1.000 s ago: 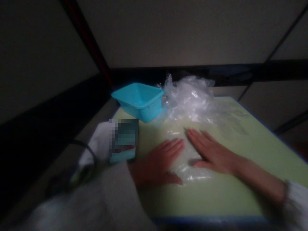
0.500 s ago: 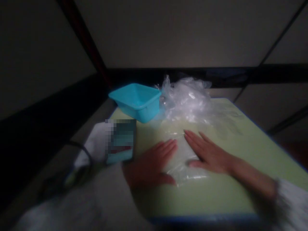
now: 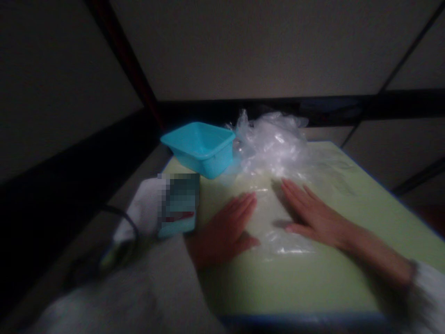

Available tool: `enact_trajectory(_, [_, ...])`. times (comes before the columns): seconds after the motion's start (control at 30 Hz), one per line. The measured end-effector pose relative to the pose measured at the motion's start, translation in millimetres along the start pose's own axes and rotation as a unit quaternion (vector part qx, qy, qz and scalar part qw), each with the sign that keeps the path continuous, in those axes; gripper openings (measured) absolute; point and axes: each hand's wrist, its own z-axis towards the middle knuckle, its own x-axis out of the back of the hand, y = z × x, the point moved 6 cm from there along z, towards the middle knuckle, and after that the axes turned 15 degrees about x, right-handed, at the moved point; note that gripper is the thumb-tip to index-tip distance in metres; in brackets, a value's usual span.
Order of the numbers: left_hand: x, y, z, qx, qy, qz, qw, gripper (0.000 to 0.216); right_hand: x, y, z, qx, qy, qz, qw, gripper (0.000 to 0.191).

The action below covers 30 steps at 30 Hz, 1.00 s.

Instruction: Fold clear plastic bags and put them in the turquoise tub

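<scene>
Head view, dim and soft. Both hands lie palm-down on a flat clear plastic bag [image 3: 274,232], which is spread on the light green worktop [image 3: 313,283] near its middle.

- Left hand [image 3: 224,229]: fingers [image 3: 243,205] straight and close together, spread flat, gripping nothing. It rests on the bag's left edge with the thumb tucked toward the centre.
- Right hand [image 3: 311,215]: also flat, fingers [image 3: 295,192] extended toward the far side, nothing pinched. The palm is on the bag's right half.
- Flat palms rather than a pinch suggest the film is being pressed against the worktop so that it lies smooth.

Around them:
- A heap of crumpled clear plastic [image 3: 274,141] sits just beyond the right fingertips.
- A turquoise tub [image 3: 201,146] stands at the far left corner, touching or just beside the heap.
- A teal packet [image 3: 179,206], its face obscured, lies on a white cloth [image 3: 144,208] left of the left hand, with a dark cable [image 3: 121,222] looping beside it.

Compared with a second ago, the hands have slid apart. Their fingertips nearly met then, and now a bare strip of bag shows between them. The right hand has shifted outward and farther, the left has drawn back slightly. Tub, heap and packet are unchanged.
</scene>
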Motion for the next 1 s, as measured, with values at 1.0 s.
enact_trajectory(1.0, [-13,-19,22,0.077,-0.015,0.033,0.996,0.07,-13,6,-7,-0.003,-0.027,0.028,0.999,0.087])
